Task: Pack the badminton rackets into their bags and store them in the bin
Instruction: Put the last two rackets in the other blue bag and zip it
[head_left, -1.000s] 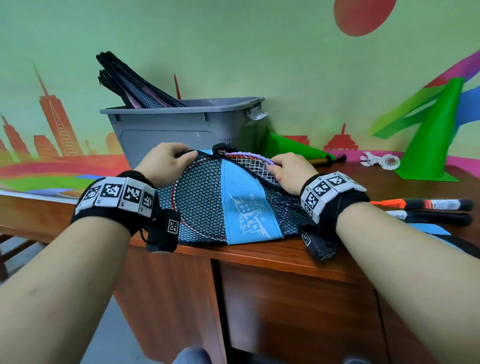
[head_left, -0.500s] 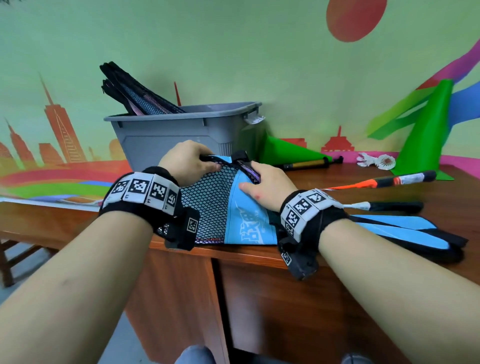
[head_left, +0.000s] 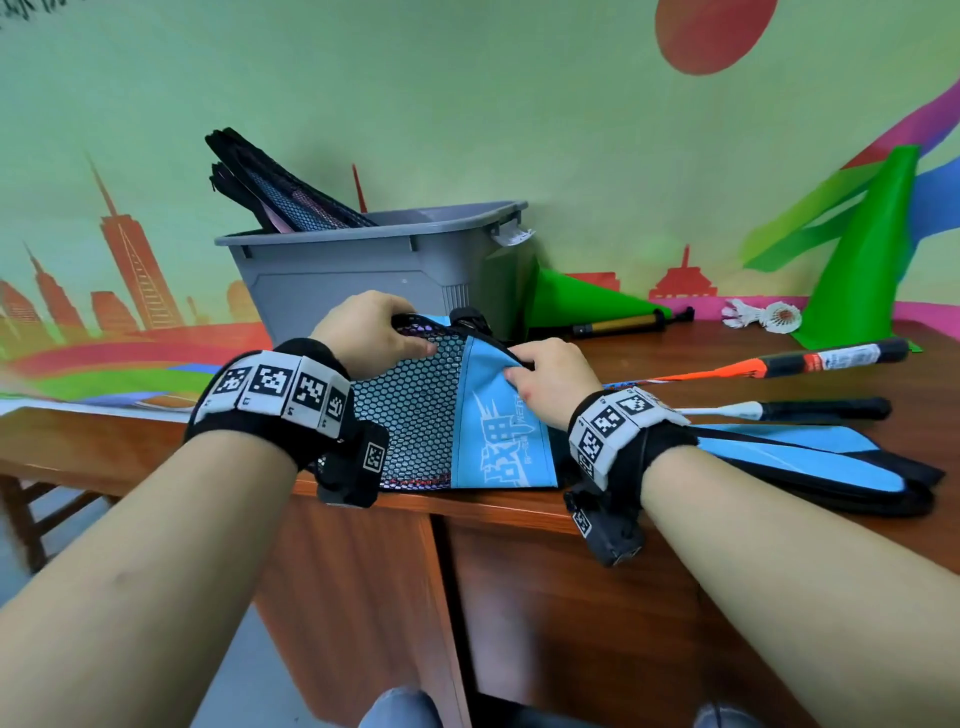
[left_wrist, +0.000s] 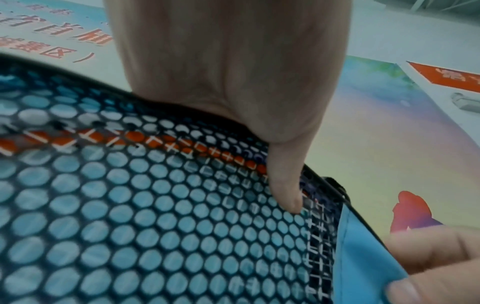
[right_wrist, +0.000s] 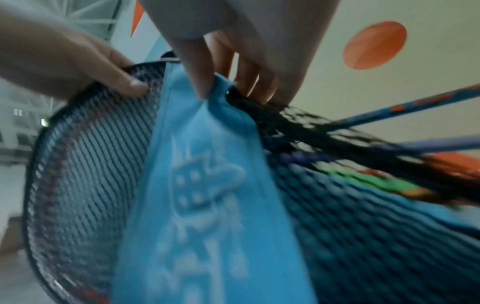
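Wooden desk (head_left: 519, 506) carries bin (head_left: 363, 270), racket bags (head_left: 498, 436), cones (head_left: 857, 260), shuttlecocks (head_left: 763, 314).

R hand (head_left: 545, 382) now left, atop bag (head_left: 498, 441)

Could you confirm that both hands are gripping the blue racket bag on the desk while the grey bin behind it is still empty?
Not quite: the grey bin is not empty; the head view shows black mesh racket bags sticking out of it. Both the left hand and right hand do grip the blue racket bag.

racket bag (head_left: 457, 415) on desk (head_left: 675, 509) edge | bin (head_left: 363, 275) behind it | loose rackets (head_left: 779, 384) right
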